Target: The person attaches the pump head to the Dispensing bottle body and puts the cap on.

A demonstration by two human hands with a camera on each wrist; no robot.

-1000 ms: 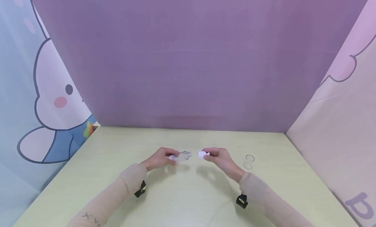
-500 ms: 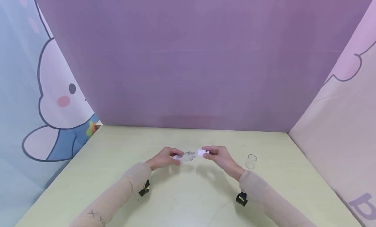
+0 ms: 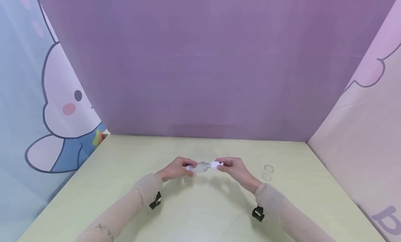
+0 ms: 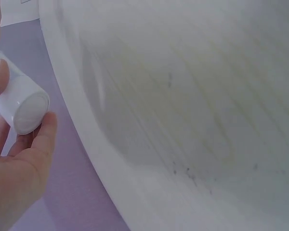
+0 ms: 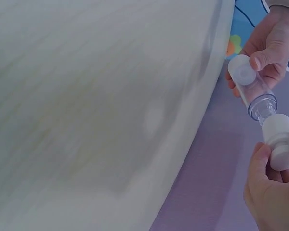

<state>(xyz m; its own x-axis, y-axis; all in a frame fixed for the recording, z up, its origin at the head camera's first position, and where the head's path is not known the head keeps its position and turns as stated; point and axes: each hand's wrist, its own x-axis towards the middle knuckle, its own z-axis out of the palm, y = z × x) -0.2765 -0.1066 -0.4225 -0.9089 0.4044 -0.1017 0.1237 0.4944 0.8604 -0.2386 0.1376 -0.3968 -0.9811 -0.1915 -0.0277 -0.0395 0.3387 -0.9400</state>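
Observation:
My left hand (image 3: 176,168) holds a small clear bottle (image 3: 200,168) by its white base (image 4: 31,113), fingers and thumb on either side. The bottle lies tilted above the table, its narrow neck (image 5: 266,107) pointing toward my right hand (image 3: 237,169). Between that hand's thumb and fingers is a white pump top (image 5: 277,127). Neck and pump top meet end to end in the right wrist view; whether they are threaded together cannot be seen. Part of the pump top is hidden by the right fingers.
A clear, cylinder-like cap (image 3: 267,172) lies on the pale table (image 3: 200,214), right of my right hand. A purple panel (image 3: 203,68) stands behind the table. Printed cloth walls (image 3: 65,96) close off both sides.
My left hand has moved right with the bottle, bringing its neck up to the white pump top. The right hand stays in nearly the same place.

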